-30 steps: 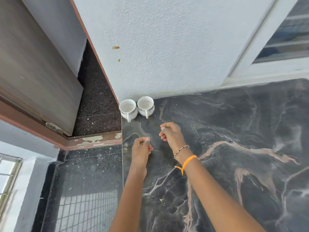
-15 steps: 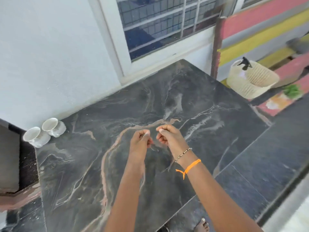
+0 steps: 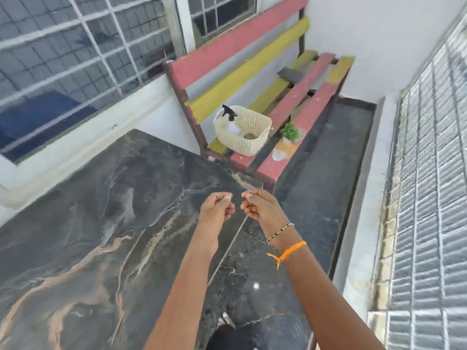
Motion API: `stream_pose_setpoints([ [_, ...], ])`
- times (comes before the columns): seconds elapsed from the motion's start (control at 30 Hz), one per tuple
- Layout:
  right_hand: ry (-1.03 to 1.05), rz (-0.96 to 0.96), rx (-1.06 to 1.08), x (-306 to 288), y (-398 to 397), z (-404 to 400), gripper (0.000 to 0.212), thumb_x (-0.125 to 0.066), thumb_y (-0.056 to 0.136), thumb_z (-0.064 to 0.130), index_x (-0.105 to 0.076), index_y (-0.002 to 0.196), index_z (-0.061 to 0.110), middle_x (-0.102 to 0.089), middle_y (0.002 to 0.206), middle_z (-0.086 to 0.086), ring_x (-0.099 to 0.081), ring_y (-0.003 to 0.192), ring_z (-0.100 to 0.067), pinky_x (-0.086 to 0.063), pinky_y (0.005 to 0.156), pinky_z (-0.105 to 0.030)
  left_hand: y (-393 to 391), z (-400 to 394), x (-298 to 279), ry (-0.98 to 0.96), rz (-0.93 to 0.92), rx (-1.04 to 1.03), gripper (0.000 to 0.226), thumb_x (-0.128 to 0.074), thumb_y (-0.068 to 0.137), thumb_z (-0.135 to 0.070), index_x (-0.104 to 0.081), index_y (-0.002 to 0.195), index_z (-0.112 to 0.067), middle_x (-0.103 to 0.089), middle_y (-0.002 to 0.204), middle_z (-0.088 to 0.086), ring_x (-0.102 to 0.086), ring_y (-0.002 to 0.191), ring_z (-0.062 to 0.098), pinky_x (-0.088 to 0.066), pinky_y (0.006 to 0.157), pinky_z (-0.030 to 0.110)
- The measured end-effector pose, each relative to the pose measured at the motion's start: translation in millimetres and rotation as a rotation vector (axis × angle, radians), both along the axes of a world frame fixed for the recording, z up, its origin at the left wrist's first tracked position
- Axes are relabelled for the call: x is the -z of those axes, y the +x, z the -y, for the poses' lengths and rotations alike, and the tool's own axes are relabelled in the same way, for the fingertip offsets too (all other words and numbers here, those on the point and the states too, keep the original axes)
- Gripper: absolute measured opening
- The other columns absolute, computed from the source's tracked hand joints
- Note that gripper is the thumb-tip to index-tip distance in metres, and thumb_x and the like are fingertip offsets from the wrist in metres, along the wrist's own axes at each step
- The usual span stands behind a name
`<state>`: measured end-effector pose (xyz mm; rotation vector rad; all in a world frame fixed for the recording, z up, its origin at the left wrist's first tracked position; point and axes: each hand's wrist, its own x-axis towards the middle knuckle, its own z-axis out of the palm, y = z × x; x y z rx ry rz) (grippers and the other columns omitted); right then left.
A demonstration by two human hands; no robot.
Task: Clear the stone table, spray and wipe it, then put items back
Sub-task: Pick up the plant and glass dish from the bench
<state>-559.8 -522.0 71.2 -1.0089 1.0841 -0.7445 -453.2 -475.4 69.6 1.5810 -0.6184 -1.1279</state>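
Overhead, both hands, left and right, hover as empty curled fists above the polished, dark-veined stone counter, while the woven cream basket with a spray bottle sits on the slatted bench.

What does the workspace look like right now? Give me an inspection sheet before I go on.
Surface: dark veined stone table, nothing seen on the part in view.
Job's things: spray bottle stands in a cream woven basket on the bench, apart from the table; something brownish lies in the basket, too blurred to name.
Clutter: small potted plant on the bench seat beside the basket; a dark flat item further back, unclear.
Grips: left hand and right hand both curled, above the table's corner, holding nothing.
Cables: nothing seen.
Surroundings: barred window behind the table, white walls, dark floor.
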Motion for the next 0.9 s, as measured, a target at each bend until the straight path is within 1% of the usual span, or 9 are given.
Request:
stream_pose_setpoints([
  [0.07, 0.004, 0.009, 0.06, 1, -19, 29, 0.028, -0.039, 0.094, 0.001, -0.054, 0.074, 0.014, -0.052, 0.063, -0.008, -0.045, 0.056, -0.012, -0.034, 0.053, -0.019, -18, 36, 3, 0.003, -0.008, 0.058, 0.018, -0.044, 0.094, -0.009, -0.058, 0.085, -0.018, -0.056, 0.069, 0.0, -0.052, 0.065, 0.011, -0.041, 0.065, 0.021],
  [0.17, 0.012, 0.011, 0.117, 3, -40, 71, 0.026, -0.04, 0.093, 0.001, -0.054, 0.074, 0.013, -0.051, 0.064, -0.008, -0.044, 0.056, -0.011, -0.034, 0.05, -0.016, -37, 91, 8, 0.008, -0.034, 0.115, 0.018, -0.044, 0.094, -0.008, -0.055, 0.083, -0.015, -0.053, 0.066, 0.002, -0.048, 0.06, 0.011, -0.039, 0.055, 0.018],
  [0.27, 0.029, 0.009, 0.168, 4, -58, 125, 0.025, -0.04, 0.094, 0.001, -0.051, 0.073, 0.011, -0.051, 0.064, -0.009, -0.042, 0.056, -0.012, -0.032, 0.052, -0.018, -52, 155, 16, 0.021, -0.028, 0.165, 0.016, -0.045, 0.094, -0.008, -0.055, 0.083, -0.014, -0.054, 0.066, 0.003, -0.048, 0.059, 0.013, -0.034, 0.053, 0.021],
  [0.4, 0.034, -0.072, 0.222, 8, -77, 200, 0.014, -0.039, 0.094, -0.001, -0.051, 0.09, 0.003, -0.05, 0.064, -0.009, -0.045, 0.049, -0.007, -0.034, 0.043, -0.01, -68, 239, 25, 0.052, -0.029, 0.262, 0.027, -0.043, 0.094, -0.008, -0.052, 0.069, -0.014, -0.05, 0.062, 0.005, -0.043, 0.054, 0.014, -0.032, 0.051, 0.023],
  [0.5, 0.061, -0.063, 0.276, 13, -87, 254, 0.013, -0.039, 0.094, -0.002, -0.05, 0.089, 0.003, -0.05, 0.064, -0.009, -0.045, 0.041, -0.002, -0.033, 0.041, -0.01, -79, 294, 28, 0.088, -0.004, 0.309, 0.03, -0.044, 0.093, -0.007, -0.051, 0.065, -0.014, -0.051, 0.059, 0.003, -0.045, 0.049, 0.011, -0.031, 0.048, 0.023],
  [0.57, 0.084, -0.058, 0.294, 20, -92, 288, 0.016, -0.039, 0.094, -0.002, -0.052, 0.085, 0.003, -0.05, 0.064, -0.009, -0.043, 0.049, -0.009, -0.034, 0.042, -0.011, -85, 327, 31, 0.131, 0.013, 0.32, 0.028, -0.047, 0.093, -0.006, -0.052, 0.067, -0.016, -0.053, 0.06, 0.002, -0.049, 0.044, 0.005, -0.034, 0.049, 0.022],
  [0.67, 0.112, -0.037, 0.32, 32, -97, 334, 0.024, -0.039, 0.094, -0.002, -0.053, 0.077, 0.008, -0.051, 0.063, -0.009, -0.041, 0.051, -0.01, -0.034, 0.044, -0.012, -88, 364, 38, 0.175, 0.022, 0.355, 0.02, -0.049, 0.092, -0.008, -0.054, 0.075, -0.016, -0.055, 0.064, 0.0, -0.053, 0.055, 0.007, -0.04, 0.057, 0.022],
  [0.77, 0.157, -0.037, 0.325, 47, -101, 389, 0.026, -0.04, 0.094, -0.002, -0.054, 0.075, 0.009, -0.052, 0.062, -0.009, -0.042, 0.05, -0.01, -0.034, 0.047, -0.014, -90, 409, 52, 0.218, 0.048, 0.382, 0.01, -0.047, 0.093, -0.008, -0.054, 0.087, -0.011, -0.055, 0.066, 0.0, -0.05, 0.058, 0.009, -0.04, 0.053, 0.014],
  [0.9, 0.219, -0.035, 0.264, 73, -110, 467, 0.027, -0.039, 0.094, -0.001, -0.053, 0.073, 0.009, -0.051, 0.063, -0.011, -0.04, 0.054, -0.014, -0.031, 0.052, -0.019, -102, 470, 80, 0.272, 0.023, 0.317, 0.02, -0.047, 0.09, -0.003, -0.054, 0.077, -0.016, -0.052, 0.065, 0.001, -0.046, 0.056, 0.009, -0.035, 0.04, 0.005],
])
